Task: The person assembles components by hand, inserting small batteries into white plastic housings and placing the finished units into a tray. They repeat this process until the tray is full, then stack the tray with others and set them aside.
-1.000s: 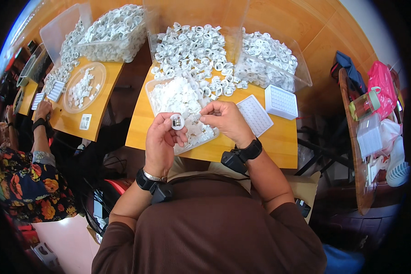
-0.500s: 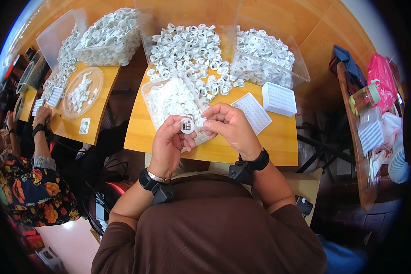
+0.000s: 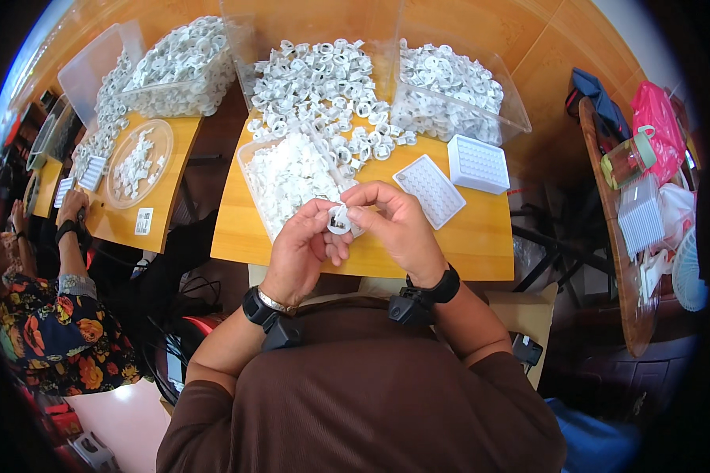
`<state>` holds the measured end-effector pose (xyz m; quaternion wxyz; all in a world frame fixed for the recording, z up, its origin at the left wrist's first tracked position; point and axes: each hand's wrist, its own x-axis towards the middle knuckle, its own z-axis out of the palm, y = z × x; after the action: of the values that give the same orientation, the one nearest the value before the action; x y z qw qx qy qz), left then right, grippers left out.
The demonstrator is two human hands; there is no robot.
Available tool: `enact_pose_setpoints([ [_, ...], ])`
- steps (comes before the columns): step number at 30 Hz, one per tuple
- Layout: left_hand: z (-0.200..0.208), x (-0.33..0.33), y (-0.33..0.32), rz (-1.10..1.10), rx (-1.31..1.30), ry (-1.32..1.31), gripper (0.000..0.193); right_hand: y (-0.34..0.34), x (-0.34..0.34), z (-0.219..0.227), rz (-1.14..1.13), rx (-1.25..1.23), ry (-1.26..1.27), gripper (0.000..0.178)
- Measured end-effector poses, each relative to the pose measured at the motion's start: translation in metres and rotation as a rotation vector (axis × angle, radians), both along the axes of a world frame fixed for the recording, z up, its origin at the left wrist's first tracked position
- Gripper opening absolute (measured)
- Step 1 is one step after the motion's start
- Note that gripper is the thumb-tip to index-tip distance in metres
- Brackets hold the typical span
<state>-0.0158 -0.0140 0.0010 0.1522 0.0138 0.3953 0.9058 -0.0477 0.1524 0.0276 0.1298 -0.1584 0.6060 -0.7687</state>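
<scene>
A round white plastic part (image 3: 339,221) with a dark, metallic middle is pinched between the thumb and fingers of my left hand (image 3: 298,246). My right hand (image 3: 402,230) has thumb and forefinger closed on a small white plastic piece (image 3: 342,206) against the upper rim of the round part. Its fingertips hide most of that piece. Both hands are over the near edge of a clear tray (image 3: 254,189) heaped with small white pieces. Behind the tray lies a loose pile of white ring-shaped parts (image 3: 315,79).
Clear bins of white parts (image 3: 450,87) flank the pile. A flat white tray (image 3: 429,191) and a white block-shaped tray stack (image 3: 478,164) lie on the right. A side table (image 3: 607,213) carries a bottle and bags. At left, a co-worker's hand (image 3: 72,203) is near a round dish (image 3: 166,130).
My right hand has brought the small white piece onto the round part. My left hand has shifted slightly right and turned the round part. The view has shifted slightly.
</scene>
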Motion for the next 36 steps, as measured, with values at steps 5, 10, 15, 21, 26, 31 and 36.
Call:
enact_pose_setpoints([
  [5, -0.002, 0.001, 0.0, -0.034, 0.045, 0.012, 0.024, -0.002, 0.003, -0.008, -0.014, 0.058, 0.068, 0.01],
  [10, -0.003, 0.003, 0.002, -0.022, 0.02, 0.025, 0.023, -0.002, 0.011, 0.001, -0.038, 0.178, 0.12, 0.007],
  [15, -0.001, 0.003, 0.001, 0.017, -0.055, 0.063, 0.023, -0.003, 0.01, 0.004, -0.07, 0.208, 0.196, 0.007],
  [21, -0.001, 0.005, 0.002, 0.045, -0.031, 0.07, 0.022, -0.005, 0.012, 0.003, -0.05, 0.209, 0.247, 0.007],
  [26, 0.002, 0.006, 0.006, 0.101, -0.067, 0.092, 0.022, -0.01, 0.013, 0.005, -0.093, 0.145, -0.001, 0.01],
  [31, 0.002, 0.004, 0.004, 0.091, -0.145, 0.15, 0.024, -0.004, 0.011, 0.0, -0.154, 0.299, 0.187, 0.014],
  [36, 0.002, 0.004, 0.004, -0.014, -0.312, 0.172, 0.032, -0.002, 0.007, -0.005, -0.308, 0.377, 0.416, 0.01],
])
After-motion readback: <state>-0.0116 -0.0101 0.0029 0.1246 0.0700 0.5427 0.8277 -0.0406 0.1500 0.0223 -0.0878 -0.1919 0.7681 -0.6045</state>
